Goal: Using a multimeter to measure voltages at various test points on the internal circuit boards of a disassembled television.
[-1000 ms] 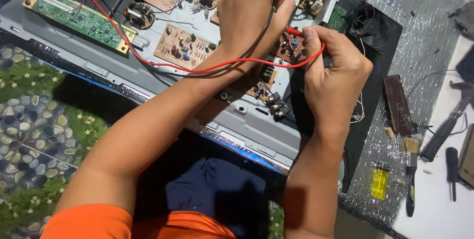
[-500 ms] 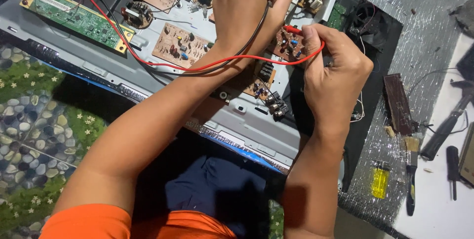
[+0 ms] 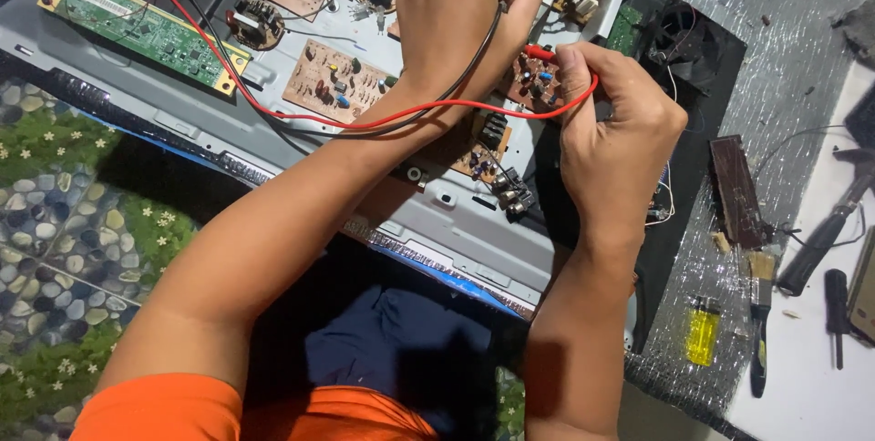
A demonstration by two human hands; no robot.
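My right hand (image 3: 612,122) pinches a red test probe (image 3: 540,52) whose tip rests on a small brown circuit board (image 3: 532,82). Its red lead (image 3: 273,111) loops under my left wrist and runs off to the upper left. My left hand (image 3: 460,5) is closed around a black lead (image 3: 481,56) above the same board, and the black probe's tip is hidden by the fingers. Both boards sit inside the grey metal back of an opened flat screen chassis (image 3: 456,231).
A long green board (image 3: 141,26) lies at upper left and a brown board (image 3: 335,81) beside it. At right lie a yellow lighter (image 3: 703,330), a small brush (image 3: 759,323), screwdrivers (image 3: 835,313) and a dark strip (image 3: 736,190). A pebble-pattern mat (image 3: 55,259) covers the left.
Both hands stay on the small brown board; the view has shifted slightly. The red probe tip has barely moved.
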